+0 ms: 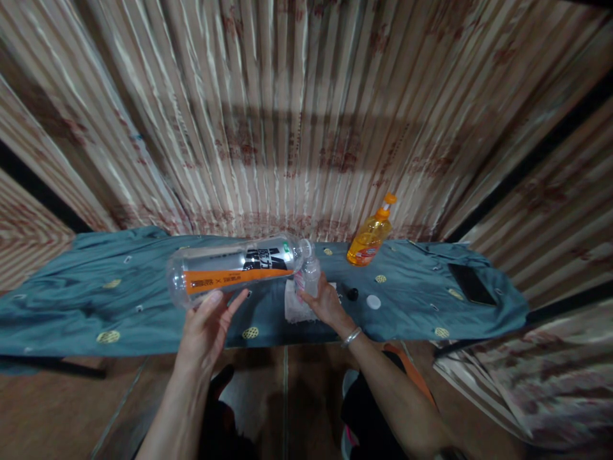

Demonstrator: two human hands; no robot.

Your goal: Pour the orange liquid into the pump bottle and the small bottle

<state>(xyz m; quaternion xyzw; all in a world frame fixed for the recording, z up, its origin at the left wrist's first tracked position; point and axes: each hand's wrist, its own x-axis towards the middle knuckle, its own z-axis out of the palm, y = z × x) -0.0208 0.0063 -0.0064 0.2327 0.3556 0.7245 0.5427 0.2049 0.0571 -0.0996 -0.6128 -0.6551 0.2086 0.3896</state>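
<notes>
A large clear plastic bottle (230,265) with a silver, black and orange label lies tilted almost level in the air. My left hand (205,322) holds it from below near its base. Its mouth meets the top of a small clear bottle (312,271), which my right hand (326,301) grips, fingers wrapped around it. That smaller bottle stands over a white cloth (297,305) and shows some pink on its side. Whether liquid passes between the two mouths I cannot tell. Right of my right hand lie a black cap (353,294) and a white round lid (373,301).
An orange dish soap bottle (368,239) with a pump top stands at the back right. A dark phone or tablet (472,284) lies near the right end of the table with a teal cloth (143,319). Pleated curtains (287,128) hang close behind.
</notes>
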